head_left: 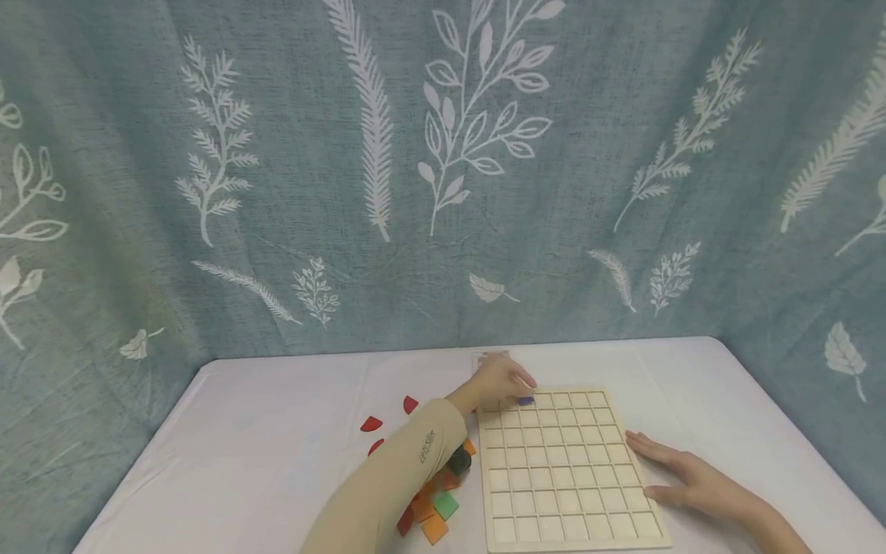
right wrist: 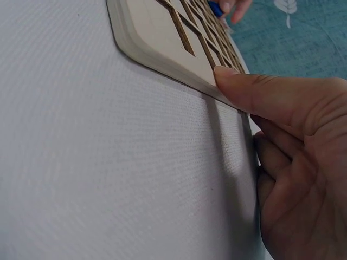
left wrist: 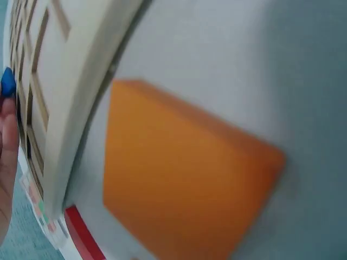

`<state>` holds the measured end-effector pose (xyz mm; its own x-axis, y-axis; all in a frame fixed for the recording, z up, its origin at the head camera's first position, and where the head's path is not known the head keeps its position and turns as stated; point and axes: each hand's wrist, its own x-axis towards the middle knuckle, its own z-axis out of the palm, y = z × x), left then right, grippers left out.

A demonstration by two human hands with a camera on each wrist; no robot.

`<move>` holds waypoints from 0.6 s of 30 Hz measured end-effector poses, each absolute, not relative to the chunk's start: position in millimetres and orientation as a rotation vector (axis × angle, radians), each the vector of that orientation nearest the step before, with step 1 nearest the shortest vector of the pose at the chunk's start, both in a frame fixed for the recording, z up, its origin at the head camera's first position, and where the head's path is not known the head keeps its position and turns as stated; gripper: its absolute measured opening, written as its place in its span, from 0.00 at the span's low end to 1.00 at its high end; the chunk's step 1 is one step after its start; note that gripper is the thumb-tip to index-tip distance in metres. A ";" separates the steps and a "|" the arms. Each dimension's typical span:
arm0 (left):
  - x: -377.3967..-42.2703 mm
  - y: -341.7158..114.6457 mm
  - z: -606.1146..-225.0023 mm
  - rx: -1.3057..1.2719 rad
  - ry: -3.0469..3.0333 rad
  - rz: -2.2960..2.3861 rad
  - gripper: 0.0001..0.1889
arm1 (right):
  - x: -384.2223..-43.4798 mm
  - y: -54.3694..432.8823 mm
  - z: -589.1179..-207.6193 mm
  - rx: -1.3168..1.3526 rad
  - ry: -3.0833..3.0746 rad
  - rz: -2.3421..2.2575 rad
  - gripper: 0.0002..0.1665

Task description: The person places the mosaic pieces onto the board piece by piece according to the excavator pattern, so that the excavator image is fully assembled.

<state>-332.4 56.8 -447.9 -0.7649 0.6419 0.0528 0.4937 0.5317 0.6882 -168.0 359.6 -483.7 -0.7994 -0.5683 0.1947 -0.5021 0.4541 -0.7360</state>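
A pale wooden grid board (head_left: 571, 446), divided into many square cells, lies on the table. My left hand (head_left: 501, 379) reaches over its far left corner and pinches a small blue piece (head_left: 526, 401) at the top row of cells. In the left wrist view this blue piece (left wrist: 8, 82) shows at the fingertips; its full shape is hidden. My right hand (head_left: 692, 478) rests at the board's right edge with fingers extended. Its thumb (right wrist: 233, 81) touches the rim in the right wrist view.
Left of the board lie red pieces (head_left: 371, 424), orange square tiles (head_left: 434, 528), a green tile (head_left: 446, 505) and a dark round piece (head_left: 460, 462), partly hidden by the left sleeve (head_left: 394, 481). A printed card (head_left: 477, 359) lies behind the left hand. A patterned curtain (head_left: 443, 292) borders the table.
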 end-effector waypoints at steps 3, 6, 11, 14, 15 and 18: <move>-331.5 65.8 -449.3 0.979 2.597 1.041 0.04 | -167.7 362.0 -482.2 -0.979 2.617 -1.266 0.36; -329.5 65.7 -450.3 1.011 2.657 1.000 0.03 | -167.5 360.3 -482.0 -0.963 2.595 -1.279 0.36; -326.1 66.6 -450.9 1.064 2.703 0.945 0.03 | -166.5 360.0 -481.2 -0.917 2.614 -1.284 0.37; -323.8 66.4 -449.9 1.057 2.687 0.963 0.03 | -166.1 359.9 -480.5 -0.886 2.629 -1.285 0.37; -323.4 66.2 -450.2 1.052 2.676 0.980 0.03 | -166.0 360.0 -480.3 -0.884 2.629 -1.284 0.37; -322.5 64.7 -451.7 1.036 2.636 1.038 0.07 | -165.9 359.8 -479.6 -0.868 2.618 -1.294 0.37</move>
<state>-322.5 64.7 -451.7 -0.7571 0.6410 0.1259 0.5548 0.5292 0.6420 -165.9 359.8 -479.6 -0.8335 -0.5287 0.1604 -0.4485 0.4778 -0.7554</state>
